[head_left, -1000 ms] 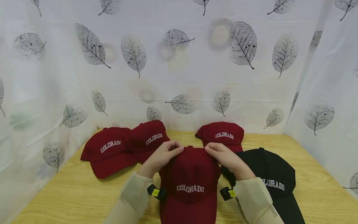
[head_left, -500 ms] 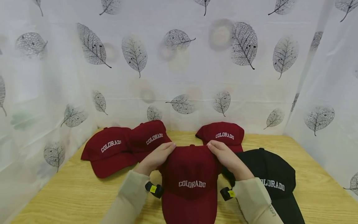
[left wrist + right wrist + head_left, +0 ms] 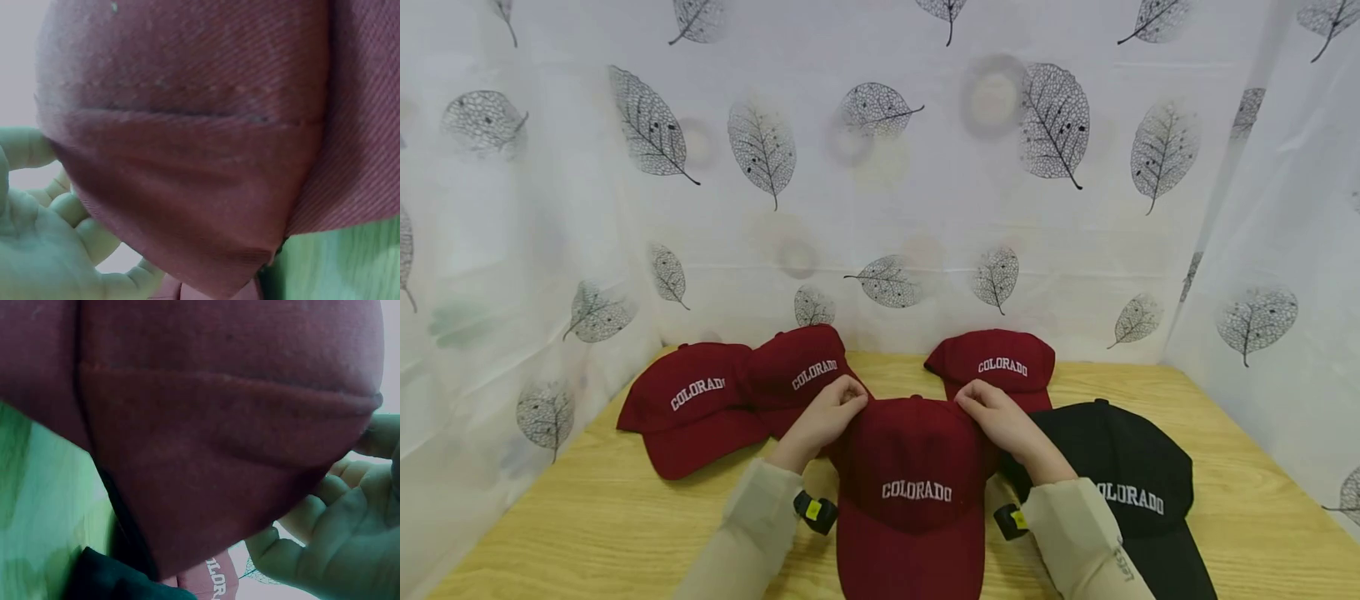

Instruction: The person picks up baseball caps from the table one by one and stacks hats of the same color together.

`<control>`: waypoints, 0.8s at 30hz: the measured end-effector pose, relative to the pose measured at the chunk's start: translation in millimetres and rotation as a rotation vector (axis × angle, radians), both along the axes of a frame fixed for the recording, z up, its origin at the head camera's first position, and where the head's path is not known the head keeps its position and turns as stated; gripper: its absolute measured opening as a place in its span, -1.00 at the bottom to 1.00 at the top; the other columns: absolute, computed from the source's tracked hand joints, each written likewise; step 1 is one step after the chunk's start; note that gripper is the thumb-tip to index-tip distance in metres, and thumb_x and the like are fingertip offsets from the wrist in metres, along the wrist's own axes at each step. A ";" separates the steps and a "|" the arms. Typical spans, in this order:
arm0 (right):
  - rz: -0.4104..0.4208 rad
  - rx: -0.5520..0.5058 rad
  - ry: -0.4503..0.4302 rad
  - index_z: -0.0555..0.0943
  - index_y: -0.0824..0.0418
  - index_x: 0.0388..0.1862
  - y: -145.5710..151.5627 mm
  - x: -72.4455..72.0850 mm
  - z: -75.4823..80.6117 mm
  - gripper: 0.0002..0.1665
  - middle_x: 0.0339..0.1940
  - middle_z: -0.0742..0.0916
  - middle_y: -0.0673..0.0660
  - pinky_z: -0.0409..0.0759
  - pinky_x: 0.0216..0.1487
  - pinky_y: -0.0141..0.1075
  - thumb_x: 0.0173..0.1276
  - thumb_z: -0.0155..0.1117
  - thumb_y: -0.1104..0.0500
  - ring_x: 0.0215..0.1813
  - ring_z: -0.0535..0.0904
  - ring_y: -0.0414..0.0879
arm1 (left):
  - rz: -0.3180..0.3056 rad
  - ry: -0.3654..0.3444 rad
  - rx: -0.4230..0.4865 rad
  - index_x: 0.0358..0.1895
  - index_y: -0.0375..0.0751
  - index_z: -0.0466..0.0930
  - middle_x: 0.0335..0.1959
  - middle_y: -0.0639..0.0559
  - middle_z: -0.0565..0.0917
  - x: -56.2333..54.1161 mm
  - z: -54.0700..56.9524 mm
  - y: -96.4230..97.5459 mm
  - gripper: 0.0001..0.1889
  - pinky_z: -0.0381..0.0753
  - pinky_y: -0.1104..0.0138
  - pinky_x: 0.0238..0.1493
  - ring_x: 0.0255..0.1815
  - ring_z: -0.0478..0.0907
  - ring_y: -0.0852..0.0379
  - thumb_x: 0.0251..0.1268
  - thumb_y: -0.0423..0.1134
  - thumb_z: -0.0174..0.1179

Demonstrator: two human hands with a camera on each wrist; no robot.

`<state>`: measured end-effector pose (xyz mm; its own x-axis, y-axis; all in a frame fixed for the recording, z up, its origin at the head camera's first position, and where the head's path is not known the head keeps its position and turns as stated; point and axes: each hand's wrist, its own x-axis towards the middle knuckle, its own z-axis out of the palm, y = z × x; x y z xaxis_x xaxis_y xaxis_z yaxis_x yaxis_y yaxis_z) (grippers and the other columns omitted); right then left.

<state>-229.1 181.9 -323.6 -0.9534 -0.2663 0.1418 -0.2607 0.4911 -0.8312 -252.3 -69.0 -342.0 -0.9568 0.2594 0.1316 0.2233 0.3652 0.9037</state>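
A dark red baseball cap [image 3: 917,458] with white COLORADO lettering faces me at the front middle, its brim pointing toward me. My left hand [image 3: 829,417] pinches the upper left of its crown, and my right hand [image 3: 1009,421] pinches the upper right. In the left wrist view, the thumb and curled fingers of the left hand [image 3: 69,231] lie along the edge of the red cap [image 3: 187,169]. The right wrist view has the right hand [image 3: 337,519] on the opposite edge of the cap [image 3: 219,437]. The fingertips are partly hidden behind the fabric.
Two red caps, one in front [image 3: 700,408] and one behind it [image 3: 801,371], overlap at the back left. Another red cap [image 3: 1000,367] sits at the back right. A black cap [image 3: 1120,467] lies right of my right forearm. Leaf-printed curtains [image 3: 880,183] enclose the wooden table [image 3: 647,533].
The held cap has shifted slightly to the right and its sides are spread a little by the hands. The left hand has moved from near the top button outward to the left.
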 end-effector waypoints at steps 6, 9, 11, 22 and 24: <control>-0.034 0.028 0.007 0.37 0.31 -0.36 0.0 -4.2 -5.7 -0.89 -0.47 0.43 0.11 0.28 -0.36 -0.26 0.29 -0.16 0.39 -0.39 0.32 -0.05 | -0.002 -0.002 0.009 -0.35 -0.30 0.32 -0.44 -0.04 0.39 -2.7 -5.0 -0.8 -0.95 0.25 0.28 -0.33 -0.40 0.30 0.08 0.22 -0.46 -0.13; -0.037 0.039 -0.002 0.37 0.28 -0.44 0.1 -6.8 -8.6 -0.84 -0.60 0.35 0.09 0.24 -0.49 -0.27 0.24 -0.19 0.42 -0.55 0.24 -0.07 | -0.014 -0.008 0.000 -0.41 -0.29 0.33 -0.44 -0.03 0.40 -3.4 -7.4 -0.8 -0.91 0.25 0.29 -0.31 -0.38 0.30 0.08 0.21 -0.49 -0.13; -0.031 0.046 -0.008 0.37 0.27 -0.47 0.5 -7.7 -10.3 -0.81 -0.66 0.32 0.07 0.22 -0.57 -0.28 0.23 -0.20 0.43 -0.64 0.19 -0.10 | -0.020 -0.004 -0.020 -0.41 -0.30 0.37 -0.43 -0.02 0.41 -3.9 -8.9 -0.8 -0.89 0.26 0.29 -0.30 -0.37 0.31 0.09 0.19 -0.51 -0.12; -0.018 0.065 -0.024 0.37 0.36 -0.45 -5.6 11.2 8.6 -0.82 -0.71 0.32 0.03 0.23 -0.64 -0.30 0.24 -0.22 0.45 -0.76 0.17 -0.22 | 0.023 0.002 -0.050 -0.35 -0.28 0.45 -0.36 0.00 0.47 -5.5 -9.0 -3.4 -0.94 0.31 0.26 -0.23 -0.32 0.35 0.10 0.23 -0.41 -0.02; -0.025 0.069 -0.024 0.38 0.35 -0.45 -4.0 7.6 4.3 -0.82 -0.72 0.32 0.03 0.23 -0.64 -0.30 0.25 -0.22 0.45 -0.76 0.18 -0.22 | 0.062 0.011 -0.061 -0.34 -0.27 0.45 -0.36 -0.01 0.48 -6.0 -7.4 -5.5 -0.94 0.32 0.25 -0.22 -0.31 0.36 0.10 0.23 -0.36 0.01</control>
